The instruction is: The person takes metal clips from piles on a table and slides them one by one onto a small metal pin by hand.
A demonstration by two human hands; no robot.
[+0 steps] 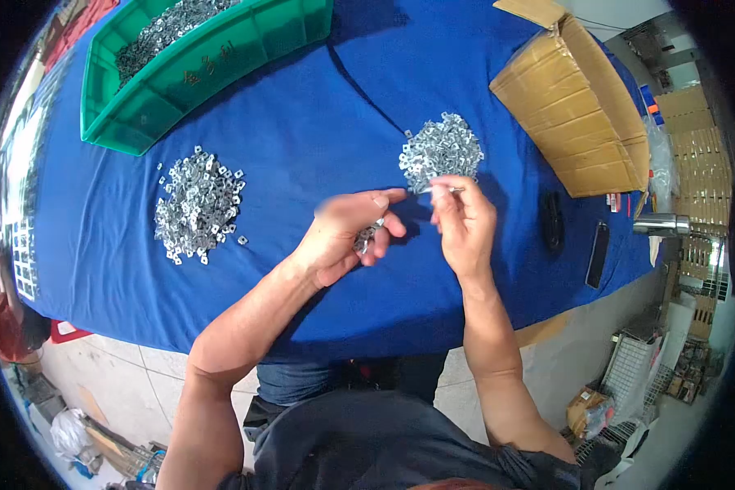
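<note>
My left hand (355, 224) is held over the blue cloth, palm turned inward, with its fingers curled around several small metal pieces (367, 235). Its index finger points toward my right hand (465, 216). That hand is at the near edge of the right pile of small metal pieces (443, 151), thumb and fingers pinched together. A thin, light sliver shows at the fingertips, apparently one such piece. The pieces look like flat silver squares with a hole. A second pile of metal pieces (198, 208) lies to the left, apart from both hands.
A green bin (196, 82) holding many metal parts stands at the back left. At the right are an open cardboard box (572, 114), a coiled black cable (553, 222) and a phone (598, 255). Blue cloth (302, 139) covers the table.
</note>
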